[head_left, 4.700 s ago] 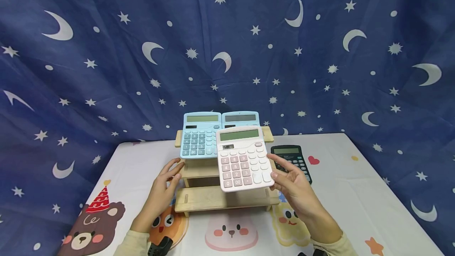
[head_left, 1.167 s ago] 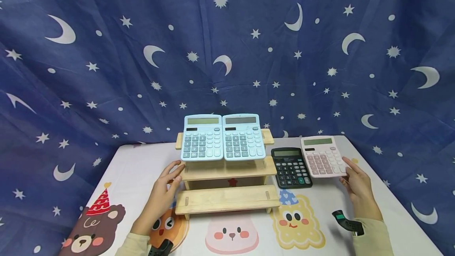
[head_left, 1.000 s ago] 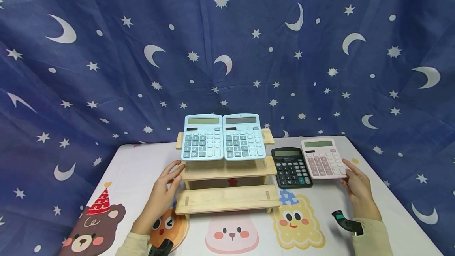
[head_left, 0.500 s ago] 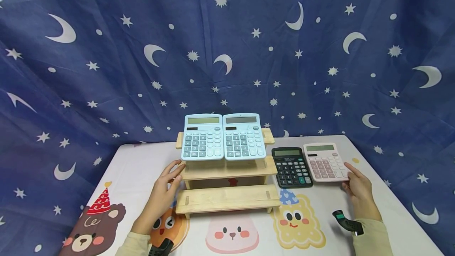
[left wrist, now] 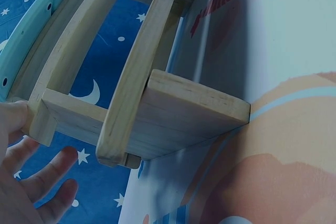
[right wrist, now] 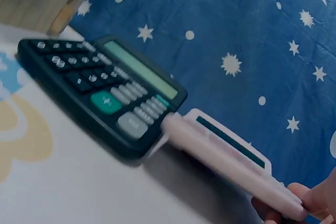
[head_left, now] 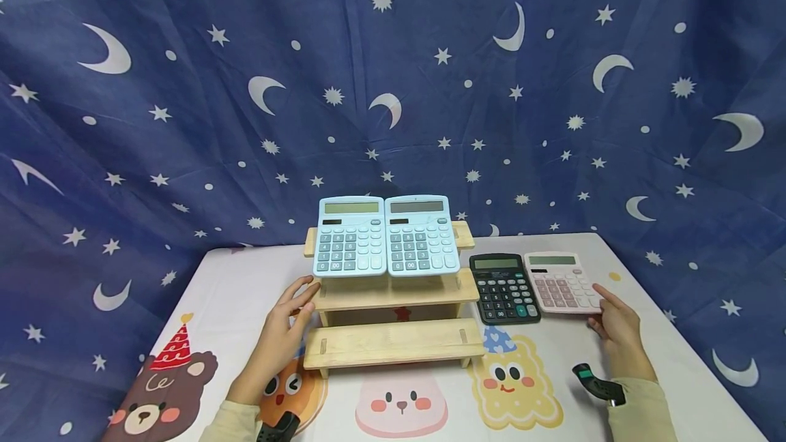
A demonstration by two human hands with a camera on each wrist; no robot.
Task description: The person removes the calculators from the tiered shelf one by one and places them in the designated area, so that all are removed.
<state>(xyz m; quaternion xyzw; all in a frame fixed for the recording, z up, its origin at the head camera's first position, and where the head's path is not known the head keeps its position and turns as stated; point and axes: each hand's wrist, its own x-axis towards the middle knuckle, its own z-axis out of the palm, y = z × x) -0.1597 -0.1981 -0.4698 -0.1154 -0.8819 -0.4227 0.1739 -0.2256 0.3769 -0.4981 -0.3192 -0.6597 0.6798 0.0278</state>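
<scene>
At the table's right side my right hand (head_left: 617, 328) pinches the right edge of a white-and-pink calculator (head_left: 561, 283). Its near edge is tilted up slightly in the right wrist view, with shadow beneath. Right beside it lies a black calculator (head_left: 505, 292) with a green key (right wrist: 106, 103). My left hand (head_left: 279, 326) touches the left end of the middle shelf of a wooden tiered stand (head_left: 393, 344); its other fingers are spread loosely in the left wrist view. Two light-blue calculators, a left one (head_left: 351, 237) and a right one (head_left: 421, 236), lean side by side on the top tier.
A white tablecloth (head_left: 583, 387) with cartoon prints covers the table. Behind it hangs a dark blue curtain (head_left: 424, 80) with moons and stars. Each wrist wears a black strap, the right strap (head_left: 598, 385) showing a green patch.
My right hand has carried the white-and-pink calculator from in front of the stand to the right of the black one, then lowered it nearer the table. The left hand keeps its place.
</scene>
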